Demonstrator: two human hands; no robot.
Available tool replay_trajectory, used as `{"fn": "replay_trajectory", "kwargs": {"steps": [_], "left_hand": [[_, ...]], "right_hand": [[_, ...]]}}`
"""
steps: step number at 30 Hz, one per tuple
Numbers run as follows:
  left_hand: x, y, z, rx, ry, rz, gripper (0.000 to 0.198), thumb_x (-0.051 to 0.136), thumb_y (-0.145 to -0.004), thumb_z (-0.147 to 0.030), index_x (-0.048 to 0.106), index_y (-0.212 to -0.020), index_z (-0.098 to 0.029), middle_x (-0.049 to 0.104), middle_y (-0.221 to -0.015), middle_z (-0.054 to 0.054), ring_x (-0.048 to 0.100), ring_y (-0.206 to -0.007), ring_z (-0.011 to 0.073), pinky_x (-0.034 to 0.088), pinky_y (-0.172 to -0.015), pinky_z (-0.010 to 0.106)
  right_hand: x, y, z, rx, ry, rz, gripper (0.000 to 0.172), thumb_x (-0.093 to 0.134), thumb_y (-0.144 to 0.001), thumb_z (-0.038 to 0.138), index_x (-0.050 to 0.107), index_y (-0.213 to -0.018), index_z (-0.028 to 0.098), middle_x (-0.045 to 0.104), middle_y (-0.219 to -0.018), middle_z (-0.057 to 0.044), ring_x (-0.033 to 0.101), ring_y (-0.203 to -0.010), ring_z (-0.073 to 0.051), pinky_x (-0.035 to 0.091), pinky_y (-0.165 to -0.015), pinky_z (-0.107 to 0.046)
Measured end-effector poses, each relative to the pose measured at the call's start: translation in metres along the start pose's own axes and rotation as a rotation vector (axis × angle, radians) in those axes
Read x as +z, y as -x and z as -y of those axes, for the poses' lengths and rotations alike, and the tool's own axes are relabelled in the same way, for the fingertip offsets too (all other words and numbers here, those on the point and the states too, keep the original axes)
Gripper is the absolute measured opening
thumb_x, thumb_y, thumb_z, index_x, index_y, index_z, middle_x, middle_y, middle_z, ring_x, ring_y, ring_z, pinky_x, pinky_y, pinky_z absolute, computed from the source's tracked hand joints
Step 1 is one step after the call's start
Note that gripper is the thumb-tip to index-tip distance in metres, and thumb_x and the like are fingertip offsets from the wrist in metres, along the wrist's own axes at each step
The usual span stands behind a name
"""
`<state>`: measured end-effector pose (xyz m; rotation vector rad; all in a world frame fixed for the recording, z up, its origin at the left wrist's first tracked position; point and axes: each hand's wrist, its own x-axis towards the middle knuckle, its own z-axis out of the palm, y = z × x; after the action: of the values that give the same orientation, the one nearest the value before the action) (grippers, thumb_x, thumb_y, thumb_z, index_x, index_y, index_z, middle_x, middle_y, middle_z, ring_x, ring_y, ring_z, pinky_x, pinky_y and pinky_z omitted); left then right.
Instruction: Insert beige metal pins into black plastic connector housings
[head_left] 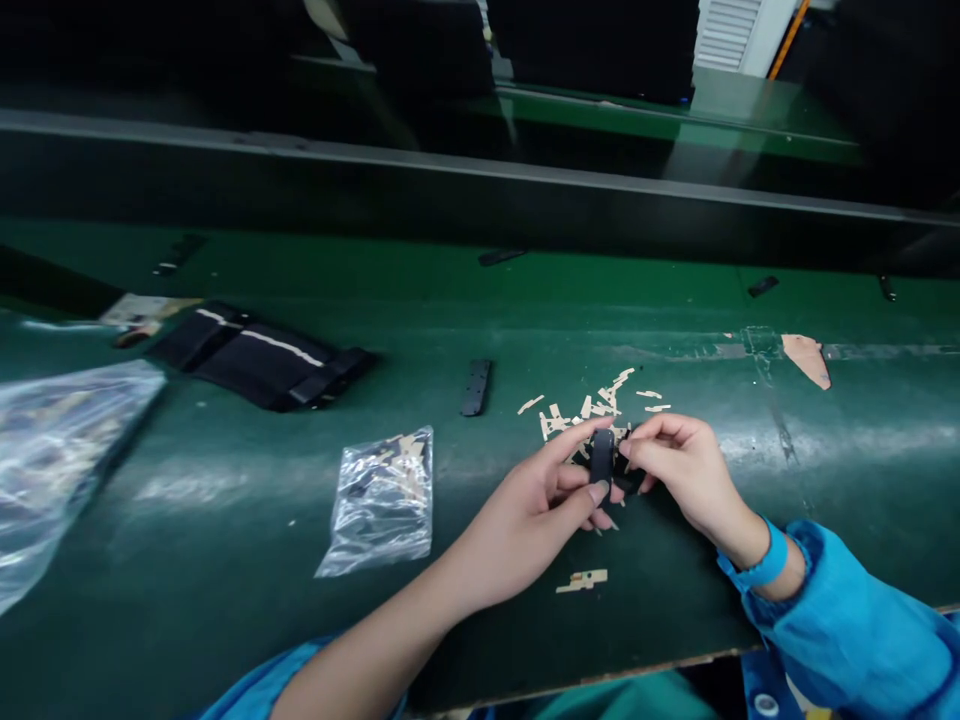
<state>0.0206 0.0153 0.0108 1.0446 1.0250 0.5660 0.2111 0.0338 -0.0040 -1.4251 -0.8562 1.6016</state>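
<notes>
My left hand [551, 495] pinches a small black oblong part [602, 455] between thumb and fingers, holding it upright above the green bench. Facing it, my right hand [686, 470] has its fingertips closed at the part's right edge; what they grip there is too small to make out. Just behind both hands lies a scatter of several small tan strips [592, 405]. One more tan strip [583, 580] lies near the bench's front edge, below my left hand.
A flat black strip [476, 387] lies left of the tan pieces. A small clear bag [384, 500] of parts sits further left, a larger clear bag [52, 450] at the far left, and a black fabric item [259, 355] behind. A dark rail [480, 190] runs along the back.
</notes>
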Motion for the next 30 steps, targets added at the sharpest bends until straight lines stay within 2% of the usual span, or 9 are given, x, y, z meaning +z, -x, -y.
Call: {"fn": "replay_trajectory", "kwargs": {"steps": [6,10,15,30], "left_hand": [[0.0031,-0.0006,0.0083,0.009,-0.078,-0.038,0.069,0.06,-0.095,-0.028,0.038,-0.159,-0.019,0.078,-0.088,0.002,0.078,-0.079,0.0224,0.058,-0.078,0.036],[0.0034,-0.0004,0.0072,0.012,-0.077,-0.053,0.069,0.061,-0.095,-0.029,0.039,-0.159,-0.02,0.079,-0.085,0.002,0.078,-0.08,0.0235,0.058,-0.079,0.037],[0.0051,0.0004,0.0059,0.033,-0.097,-0.061,0.067,0.06,-0.094,-0.028,0.041,-0.158,-0.02,0.078,-0.079,0.0,0.078,-0.079,0.0228,0.058,-0.081,0.036],[0.0062,0.0043,0.002,0.023,-0.149,-0.046,0.069,0.057,-0.093,-0.029,0.04,-0.16,-0.022,0.08,-0.083,0.001,0.079,-0.082,0.023,0.058,-0.082,0.037]], "right_hand": [[0.0001,0.0041,0.0049,0.032,0.024,0.044,0.02,0.088,-0.061,0.032,0.074,-0.063,0.019,0.071,-0.057,0.0,0.064,-0.049,-0.013,0.05,-0.042,-0.02],[-0.0007,0.0061,0.0042,0.034,0.055,0.029,0.014,0.084,-0.065,0.03,0.075,-0.063,0.019,0.072,-0.058,0.0,0.061,-0.049,-0.011,0.05,-0.045,-0.021],[-0.0003,0.0067,0.0027,0.033,0.063,0.011,0.016,0.083,-0.066,0.031,0.074,-0.061,0.019,0.072,-0.058,-0.001,0.061,-0.051,-0.012,0.05,-0.047,-0.022],[0.0001,0.0065,0.003,0.011,0.034,0.028,0.018,0.085,-0.066,0.03,0.071,-0.061,0.02,0.073,-0.064,-0.001,0.065,-0.053,-0.013,0.051,-0.047,-0.023]]}}
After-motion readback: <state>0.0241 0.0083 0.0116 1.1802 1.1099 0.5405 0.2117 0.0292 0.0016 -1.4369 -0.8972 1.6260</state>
